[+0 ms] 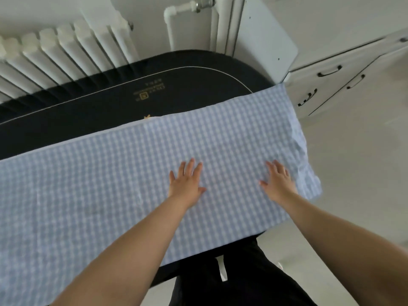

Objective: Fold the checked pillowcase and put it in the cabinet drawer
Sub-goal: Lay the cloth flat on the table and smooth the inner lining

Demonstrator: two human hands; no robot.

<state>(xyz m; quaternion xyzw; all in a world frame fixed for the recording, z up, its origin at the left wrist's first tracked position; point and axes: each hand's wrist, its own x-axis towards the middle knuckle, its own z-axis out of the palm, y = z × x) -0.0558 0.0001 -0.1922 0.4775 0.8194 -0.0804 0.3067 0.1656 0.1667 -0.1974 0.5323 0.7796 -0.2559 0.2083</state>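
A blue-and-white checked pillowcase [110,184] lies spread flat as a long band across a dark oval table [176,89]. Its right end hangs crumpled over the table's edge. My left hand [187,184] rests palm down on the cloth near its middle, fingers spread. Further right, my right hand [279,182] presses flat on the cloth close to the crumpled end. Neither hand grips the fabric. A white cabinet [331,85] with dark-handled drawers stands at the right, its drawers closed.
A white radiator [55,58] and pipes run along the wall behind the table. A pale panel [265,40] leans between the table and the cabinet. Light floor [353,162] lies to the right. My dark trousers show below the table's near edge.
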